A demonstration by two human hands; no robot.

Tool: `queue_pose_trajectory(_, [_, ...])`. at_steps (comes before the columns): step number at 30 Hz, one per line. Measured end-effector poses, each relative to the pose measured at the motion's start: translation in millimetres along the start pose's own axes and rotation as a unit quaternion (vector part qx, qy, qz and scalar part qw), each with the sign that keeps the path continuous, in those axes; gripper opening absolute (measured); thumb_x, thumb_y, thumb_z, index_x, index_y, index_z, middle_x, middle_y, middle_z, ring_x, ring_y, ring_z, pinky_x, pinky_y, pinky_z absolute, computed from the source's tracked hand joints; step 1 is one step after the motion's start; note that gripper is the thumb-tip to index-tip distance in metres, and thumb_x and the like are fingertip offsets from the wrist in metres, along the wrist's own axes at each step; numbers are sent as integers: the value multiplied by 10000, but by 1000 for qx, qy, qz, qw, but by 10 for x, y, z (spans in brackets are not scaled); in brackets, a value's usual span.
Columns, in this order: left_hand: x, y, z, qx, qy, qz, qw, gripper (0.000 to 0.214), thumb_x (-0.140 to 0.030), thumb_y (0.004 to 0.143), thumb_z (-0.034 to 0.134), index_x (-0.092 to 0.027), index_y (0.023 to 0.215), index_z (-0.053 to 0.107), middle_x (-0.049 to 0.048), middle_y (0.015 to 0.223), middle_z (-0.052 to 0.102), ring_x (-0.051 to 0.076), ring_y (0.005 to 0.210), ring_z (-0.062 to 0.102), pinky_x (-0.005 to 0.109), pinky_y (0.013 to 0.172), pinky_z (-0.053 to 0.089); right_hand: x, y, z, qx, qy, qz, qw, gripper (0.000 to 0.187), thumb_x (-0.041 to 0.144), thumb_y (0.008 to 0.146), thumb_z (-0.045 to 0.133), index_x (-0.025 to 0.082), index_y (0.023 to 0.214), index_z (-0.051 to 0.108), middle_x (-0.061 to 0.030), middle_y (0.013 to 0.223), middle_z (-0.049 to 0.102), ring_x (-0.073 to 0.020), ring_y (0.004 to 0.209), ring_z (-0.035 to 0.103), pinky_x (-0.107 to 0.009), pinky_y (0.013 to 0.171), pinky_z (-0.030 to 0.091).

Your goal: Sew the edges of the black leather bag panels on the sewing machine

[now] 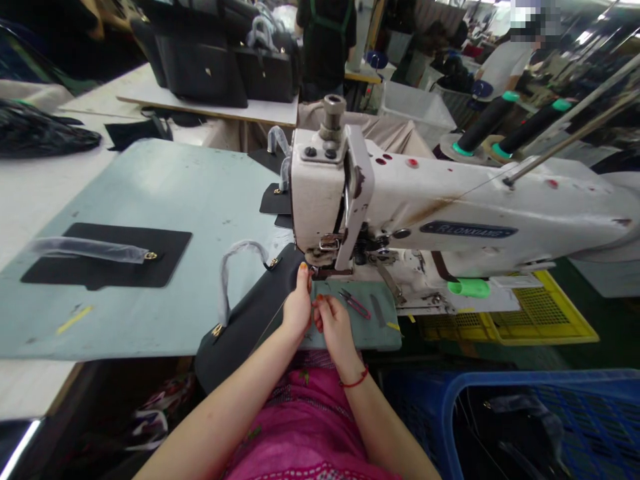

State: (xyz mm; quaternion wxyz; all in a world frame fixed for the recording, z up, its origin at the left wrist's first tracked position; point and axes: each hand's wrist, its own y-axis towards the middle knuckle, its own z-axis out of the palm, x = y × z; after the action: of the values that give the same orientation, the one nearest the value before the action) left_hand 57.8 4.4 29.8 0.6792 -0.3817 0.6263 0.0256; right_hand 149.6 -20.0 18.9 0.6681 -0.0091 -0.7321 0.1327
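A black bag panel (pixel 257 307) lies slanted at the front of the sewing machine (pixel 320 190), its upper end close to the needle area. Its handle (pixel 225 277) is wrapped in clear plastic and fixed with gold-coloured fittings. My left hand (pixel 299 303) grips the panel's right edge, thumb stretched toward the presser foot. Just to the right, my right hand (pixel 333 323) has its fingertips pinched together near that edge; what they hold, if anything, is too small to make out. Thread snips (pixel 356 305) lie beyond my right hand on the machine bed.
Another black panel with a wrapped handle (pixel 107 253) lies at left on the blue-green table cover (pixel 200 187). A blue basket (pixel 450 393) with black pieces stands at lower right, yellow crates (pixel 550 320) beyond. Black bags (pixel 205 70) and co-workers are behind.
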Motion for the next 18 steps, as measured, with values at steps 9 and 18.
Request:
queue_pose_trajectory(9, [-217, -531, -684, 116, -61, 172, 976, 216, -385, 871, 583, -225, 1011, 621, 16, 938, 649, 157, 871, 595, 247, 790, 470, 225, 265, 207, -9, -25, -49, 998, 413, 505, 939, 436, 173, 791, 632, -21, 684, 649, -124, 567, 590, -215, 519, 419])
queue_pose_trajectory(18, [-1417, 955, -483, 430, 382, 381, 724, 374, -419, 704, 642, -190, 989, 719, 61, 1078, 728, 274, 1006, 634, 386, 956, 467, 278, 451, 545, -55, -31, -30, 998, 413, 425, 919, 438, 204, 574, 485, 13, 469, 540, -113, 414, 516, -204, 420, 371])
